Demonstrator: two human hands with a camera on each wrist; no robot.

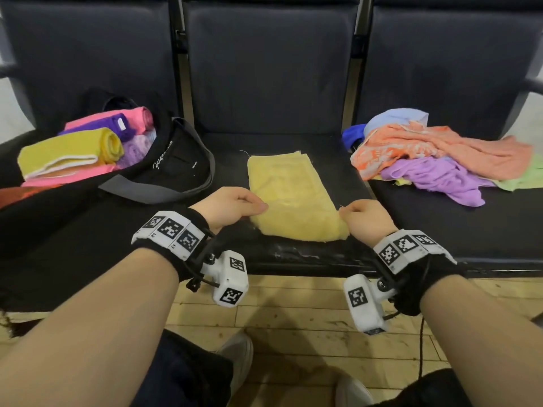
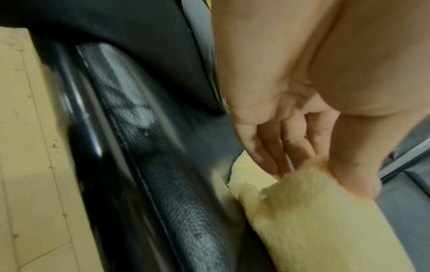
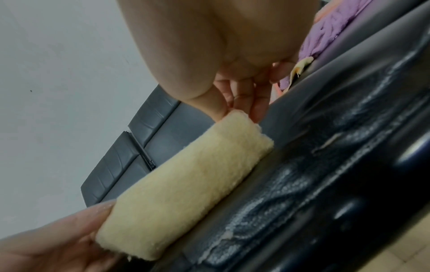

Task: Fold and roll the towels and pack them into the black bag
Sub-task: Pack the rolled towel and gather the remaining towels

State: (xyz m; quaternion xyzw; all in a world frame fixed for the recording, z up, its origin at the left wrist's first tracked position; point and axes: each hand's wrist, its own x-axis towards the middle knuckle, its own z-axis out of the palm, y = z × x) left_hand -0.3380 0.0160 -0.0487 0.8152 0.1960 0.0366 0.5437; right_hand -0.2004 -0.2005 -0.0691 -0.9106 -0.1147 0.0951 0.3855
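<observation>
A pale yellow towel (image 1: 289,191) lies folded into a long strip on the middle seat, its near end turned up into a first roll (image 3: 186,185). My left hand (image 1: 235,207) pinches the left corner of that near end (image 2: 309,208), thumb on top. My right hand (image 1: 363,217) pinches the right corner, fingers behind the roll and thumb in front. The black bag (image 1: 170,168) lies open on the left seat with several rolled towels inside: yellow (image 1: 73,152), pink (image 1: 132,117) and purple.
A loose heap of unfolded towels, orange (image 1: 435,148), lilac (image 1: 440,177), blue and green, covers the right seat. The seat's worn front edge (image 1: 293,254) runs just below the towel. Wooden floor and my shoes lie beneath.
</observation>
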